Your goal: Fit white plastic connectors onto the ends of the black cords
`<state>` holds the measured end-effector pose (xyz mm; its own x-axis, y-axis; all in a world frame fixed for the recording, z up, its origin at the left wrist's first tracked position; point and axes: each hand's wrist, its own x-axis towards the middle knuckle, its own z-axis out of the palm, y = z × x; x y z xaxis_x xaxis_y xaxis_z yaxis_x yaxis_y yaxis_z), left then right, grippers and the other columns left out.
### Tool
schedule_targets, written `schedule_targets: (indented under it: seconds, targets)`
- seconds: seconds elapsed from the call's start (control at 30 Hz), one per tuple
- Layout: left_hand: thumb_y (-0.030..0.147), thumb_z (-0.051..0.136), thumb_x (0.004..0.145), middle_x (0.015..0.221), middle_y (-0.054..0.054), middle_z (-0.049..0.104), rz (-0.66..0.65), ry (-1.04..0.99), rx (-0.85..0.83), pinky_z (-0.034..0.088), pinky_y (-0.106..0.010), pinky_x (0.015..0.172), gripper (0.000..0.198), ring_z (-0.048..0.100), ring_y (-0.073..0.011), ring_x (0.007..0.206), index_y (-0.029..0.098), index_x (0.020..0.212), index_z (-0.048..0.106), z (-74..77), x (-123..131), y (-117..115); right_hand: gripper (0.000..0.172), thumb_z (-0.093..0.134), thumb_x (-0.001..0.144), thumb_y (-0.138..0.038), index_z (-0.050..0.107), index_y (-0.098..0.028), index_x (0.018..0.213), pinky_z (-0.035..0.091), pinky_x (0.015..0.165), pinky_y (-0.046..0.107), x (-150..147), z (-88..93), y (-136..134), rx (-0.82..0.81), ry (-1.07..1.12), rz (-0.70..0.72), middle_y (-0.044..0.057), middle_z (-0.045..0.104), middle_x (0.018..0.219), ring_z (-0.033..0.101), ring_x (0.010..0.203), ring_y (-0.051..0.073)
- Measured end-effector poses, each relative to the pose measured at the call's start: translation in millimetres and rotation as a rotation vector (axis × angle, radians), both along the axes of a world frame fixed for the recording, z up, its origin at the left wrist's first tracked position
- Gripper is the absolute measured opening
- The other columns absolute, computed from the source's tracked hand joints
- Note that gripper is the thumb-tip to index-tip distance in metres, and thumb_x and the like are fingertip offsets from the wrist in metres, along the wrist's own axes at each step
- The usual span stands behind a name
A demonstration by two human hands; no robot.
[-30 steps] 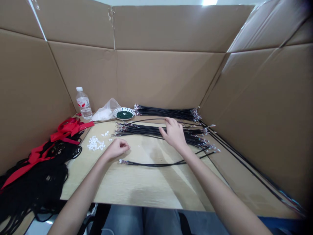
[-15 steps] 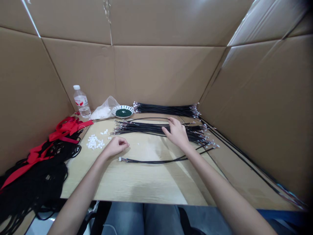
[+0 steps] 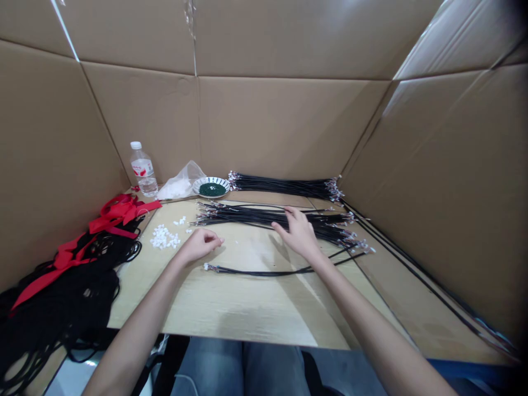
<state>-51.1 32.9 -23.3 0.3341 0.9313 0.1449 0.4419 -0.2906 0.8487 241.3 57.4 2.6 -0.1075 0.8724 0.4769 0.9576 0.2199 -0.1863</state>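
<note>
Small white plastic connectors [image 3: 164, 237] are heaped on the pale wooden bench [image 3: 231, 311], near the bare left hand [image 3: 200, 246], whose fingers [image 3: 213, 239] are loosely curled, apparently pinching nothing; the spread fingers [image 3: 290, 215] of the bare right hand [image 3: 299, 234] are pressed onto a bundle of black cables [image 3: 247, 216] with metal-crimped ends.

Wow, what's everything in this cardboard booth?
tabletop: one, pale wood, centre
cable bundles: two, black, across the tabletop's back
single cable: one, black, front
plastic pieces: one heap, white, left of centre
dish: one, blue-white, back, with green beads
water bottle: one, clear, back left
plastic bag: one, clear, beside the bottle
ribbon: one, red, on black cords, far left
cardboard walls: brown, surrounding everything
left hand: beside the white pieces
right hand: on the nearer bundle
</note>
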Motion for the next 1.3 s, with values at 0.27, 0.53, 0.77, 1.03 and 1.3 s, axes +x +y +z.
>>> schedule_targets:
  seconds: [0.27,0.53,0.77,1.03,1.3]
  targets:
    - [0.044,0.052,0.079,0.051,0.001,0.045,0.006,-0.002,-0.003,0.026,-0.023,0.047,0.041,0.037,-0.0088,0.049,0.013,0.053,0.055,-1.4,-1,1,0.05,0.044,0.086,-0.042,0.049,-0.012,0.127,0.041,0.094,0.045,2,-1.0,1,0.072,-0.003,0.069,0.017,0.048,0.132,0.042,0.121,0.031]
    - [0.04,0.052,0.08,0.051,0.002,0.046,0.024,0.002,0.013,0.028,-0.022,0.048,0.039,0.039,-0.0089,0.049,0.012,0.054,0.057,-2.5,-1,2,0.051,0.042,0.089,-0.04,0.045,-0.011,0.131,0.038,0.095,0.047,2,25.6,-5,0.174,-0.023,0.069,0.017,0.044,0.138,0.039,0.125,0.032]
    - [0.039,0.055,0.078,0.056,-0.001,0.058,0.175,0.056,0.062,0.035,-0.023,0.052,0.032,0.05,-0.0129,0.055,0.013,0.062,0.065,-0.3,-6,6,0.044,0.042,0.089,-0.035,0.05,-0.012,0.126,0.035,0.101,0.044,-2,31.8,-16,0.257,-0.005,0.204,0.015,0.05,0.132,0.042,0.124,0.029]
    - [0.025,0.052,0.076,0.089,-0.01,0.07,0.759,0.289,0.088,0.041,-0.029,0.067,0.025,0.063,-0.0246,0.082,0.017,0.092,0.069,6.2,-40,14,0.039,0.046,0.087,-0.032,0.059,-0.011,0.118,0.038,0.104,0.044,10,40.0,-15,0.388,0.239,0.274,0.017,0.054,0.126,0.048,0.121,0.028]
    - [0.017,0.061,0.067,0.094,-0.012,0.072,0.819,0.55,0.04,0.044,-0.033,0.08,0.025,0.064,-0.0283,0.094,0.018,0.089,0.072,-4.8,-41,14,0.033,0.051,0.085,-0.027,0.062,-0.012,0.113,0.04,0.102,0.046,23,37.1,-7,0.404,0.296,0.357,0.017,0.057,0.123,0.051,0.12,0.029]
